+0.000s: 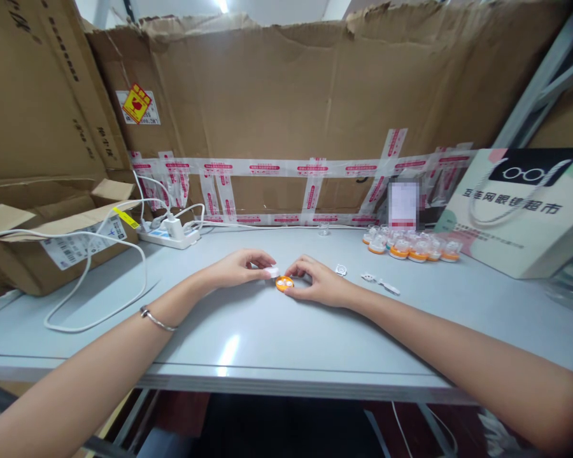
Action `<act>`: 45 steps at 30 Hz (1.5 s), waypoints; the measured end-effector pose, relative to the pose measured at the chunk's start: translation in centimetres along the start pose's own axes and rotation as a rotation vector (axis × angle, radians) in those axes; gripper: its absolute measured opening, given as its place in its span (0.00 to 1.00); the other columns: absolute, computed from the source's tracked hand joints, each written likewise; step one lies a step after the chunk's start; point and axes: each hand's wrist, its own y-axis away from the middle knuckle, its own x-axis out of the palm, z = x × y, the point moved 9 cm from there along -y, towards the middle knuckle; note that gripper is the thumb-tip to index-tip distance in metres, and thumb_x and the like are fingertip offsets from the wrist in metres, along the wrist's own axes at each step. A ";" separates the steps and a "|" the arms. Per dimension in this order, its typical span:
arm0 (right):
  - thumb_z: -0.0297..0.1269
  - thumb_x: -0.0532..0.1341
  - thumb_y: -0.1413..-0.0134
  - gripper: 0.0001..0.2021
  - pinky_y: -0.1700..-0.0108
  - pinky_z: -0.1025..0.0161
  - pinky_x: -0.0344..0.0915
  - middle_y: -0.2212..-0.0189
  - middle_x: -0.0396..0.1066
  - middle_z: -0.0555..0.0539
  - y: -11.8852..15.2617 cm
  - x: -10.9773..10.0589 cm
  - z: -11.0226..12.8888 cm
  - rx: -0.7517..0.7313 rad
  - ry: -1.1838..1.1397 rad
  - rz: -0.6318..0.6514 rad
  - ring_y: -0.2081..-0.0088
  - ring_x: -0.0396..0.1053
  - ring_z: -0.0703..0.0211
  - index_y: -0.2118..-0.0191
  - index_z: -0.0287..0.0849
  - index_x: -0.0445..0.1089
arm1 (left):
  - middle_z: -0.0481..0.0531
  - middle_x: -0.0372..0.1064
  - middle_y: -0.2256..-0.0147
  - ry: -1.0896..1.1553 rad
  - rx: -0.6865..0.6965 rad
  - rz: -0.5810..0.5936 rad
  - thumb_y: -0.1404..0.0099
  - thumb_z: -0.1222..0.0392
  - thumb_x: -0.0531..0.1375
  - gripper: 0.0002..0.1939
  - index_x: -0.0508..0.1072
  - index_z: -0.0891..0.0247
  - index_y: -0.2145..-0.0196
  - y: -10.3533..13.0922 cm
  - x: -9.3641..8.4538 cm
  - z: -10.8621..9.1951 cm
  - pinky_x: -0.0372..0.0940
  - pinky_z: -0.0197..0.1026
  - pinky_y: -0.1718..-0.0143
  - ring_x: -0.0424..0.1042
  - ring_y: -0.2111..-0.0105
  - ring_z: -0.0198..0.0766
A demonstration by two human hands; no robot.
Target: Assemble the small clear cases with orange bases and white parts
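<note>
My left hand (pixel 242 267) pinches a small white round piece (pixel 272 272), which looks like a lid, just above the table and left of an orange part. My right hand (pixel 319 282) has its thumb and fingers closed around the rim of a small round orange case (pixel 285 284), with white bits inside it. The two hands are close together at mid-table. A small white flat piece (pixel 340 270) lies beyond my right wrist. Further right rest white tweezers (pixel 381 283) or a similar slim tool. The exact kind of these small parts is unclear.
Several orange-based clear containers (pixel 410 247) cluster at the back right, beside a paper bag (pixel 510 216). A power strip (pixel 169 236) with white cables and an open carton (pixel 62 242) stand at left. A large cardboard sheet (pixel 267 95) backs the grey table (pixel 210 337).
</note>
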 end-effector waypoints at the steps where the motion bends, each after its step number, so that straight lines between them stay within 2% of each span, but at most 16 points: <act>1: 0.42 0.62 0.57 0.14 0.58 0.61 0.61 0.64 0.62 0.47 0.0 0.0 0.0 -0.004 -0.008 -0.007 0.62 0.63 0.60 0.63 0.43 0.69 | 0.53 0.70 0.60 0.023 0.000 -0.035 0.44 0.53 0.58 0.17 0.69 0.64 0.59 -0.1 -0.1 -0.1 0.60 0.37 0.61 0.67 0.60 0.37; 4: 0.40 0.62 0.58 0.13 0.59 0.62 0.61 0.65 0.63 0.47 -0.1 0.0 0.0 -0.004 -0.023 -0.019 0.63 0.64 0.60 0.64 0.43 0.69 | 0.53 0.70 0.62 0.024 0.054 -0.106 0.45 0.53 0.59 0.17 0.69 0.64 0.60 -0.2 0.0 -1.1 0.59 0.36 0.65 0.68 0.61 0.38; 8: 0.42 0.62 0.58 0.12 0.62 0.63 0.61 0.66 0.64 0.48 -0.2 0.0 0.0 0.015 -0.027 -0.019 0.65 0.64 0.61 0.66 0.42 0.69 | 0.51 0.70 0.62 -0.040 0.139 -0.110 0.46 0.56 0.61 0.15 0.69 0.63 0.61 -0.1 0.8 -2.7 0.57 0.36 0.64 0.67 0.61 0.37; 12: 0.42 0.62 0.58 0.12 0.61 0.63 0.61 0.67 0.64 0.48 -0.3 0.1 0.1 0.017 -0.041 -0.012 0.65 0.64 0.61 0.66 0.42 0.69 | 0.51 0.70 0.63 -0.047 0.136 -0.107 0.47 0.57 0.61 0.14 0.70 0.63 0.62 0.0 1.1 -2.7 0.58 0.37 0.64 0.67 0.62 0.37; 14: 0.42 0.62 0.59 0.11 0.62 0.63 0.61 0.68 0.63 0.48 -0.3 0.0 0.1 0.010 -0.034 -0.020 0.66 0.64 0.62 0.67 0.42 0.69 | 0.52 0.69 0.61 -0.027 0.150 -0.124 0.46 0.57 0.60 0.16 0.69 0.63 0.58 0.0 1.0 -2.7 0.59 0.37 0.63 0.67 0.61 0.37; 17: 0.42 0.63 0.59 0.11 0.63 0.64 0.61 0.68 0.63 0.48 -0.3 -0.1 0.1 0.005 -0.024 -0.031 0.67 0.64 0.62 0.68 0.42 0.69 | 0.54 0.66 0.58 0.024 0.176 -0.153 0.42 0.57 0.57 0.23 0.62 0.60 0.48 0.1 0.8 -2.8 0.60 0.38 0.60 0.65 0.58 0.36; 19: 0.41 0.63 0.59 0.13 0.62 0.63 0.61 0.67 0.64 0.48 -0.3 -0.1 0.0 0.013 -0.023 -0.026 0.66 0.64 0.62 0.66 0.41 0.70 | 0.54 0.63 0.57 0.048 0.171 -0.144 0.39 0.57 0.54 0.23 0.60 0.58 0.46 0.2 0.8 -2.8 0.61 0.38 0.58 0.64 0.58 0.35; 23: 0.41 0.63 0.59 0.14 0.60 0.62 0.61 0.65 0.64 0.47 -0.2 0.0 0.0 0.017 -0.025 -0.010 0.64 0.64 0.61 0.63 0.42 0.70 | 0.54 0.61 0.57 0.119 0.163 -0.131 0.37 0.56 0.52 0.16 0.65 0.60 0.52 0.2 0.9 -2.6 0.60 0.39 0.57 0.64 0.60 0.35; 27: 0.44 0.62 0.58 0.14 0.60 0.63 0.61 0.66 0.64 0.47 -0.2 0.1 0.2 -0.007 -0.031 -0.010 0.65 0.64 0.62 0.64 0.42 0.70 | 0.51 0.64 0.64 0.280 0.167 -0.143 0.42 0.55 0.58 0.16 0.63 0.63 0.57 0.0 0.6 -2.0 0.61 0.38 0.60 0.65 0.65 0.32; 33: 0.41 0.62 0.58 0.13 0.59 0.63 0.61 0.65 0.64 0.47 -0.3 0.1 0.1 0.001 -0.026 0.001 0.64 0.64 0.61 0.64 0.42 0.71 | 0.50 0.66 0.69 0.373 0.015 -0.117 0.46 0.53 0.61 0.14 0.64 0.67 0.71 -0.4 0.8 -0.5 0.60 0.36 0.65 0.65 0.69 0.31; 39: 0.41 0.62 0.58 0.14 0.59 0.63 0.60 0.65 0.64 0.47 -0.2 0.2 0.0 0.010 -0.025 0.014 0.64 0.64 0.61 0.62 0.42 0.71 | 0.45 0.62 0.76 0.424 -0.022 -0.059 0.44 0.49 0.58 0.16 0.65 0.68 0.71 -0.5 1.4 -0.2 0.53 0.31 0.74 0.59 0.76 0.27; 45: 0.43 0.64 0.61 0.17 0.59 0.63 0.60 0.66 0.63 0.47 -0.2 0.1 -0.2 0.016 -0.024 0.010 0.64 0.63 0.61 0.64 0.40 0.69 | 0.46 0.64 0.74 0.427 -0.035 -0.007 0.44 0.51 0.58 0.15 0.65 0.68 0.70 -0.5 1.9 0.0 0.53 0.31 0.74 0.59 0.76 0.27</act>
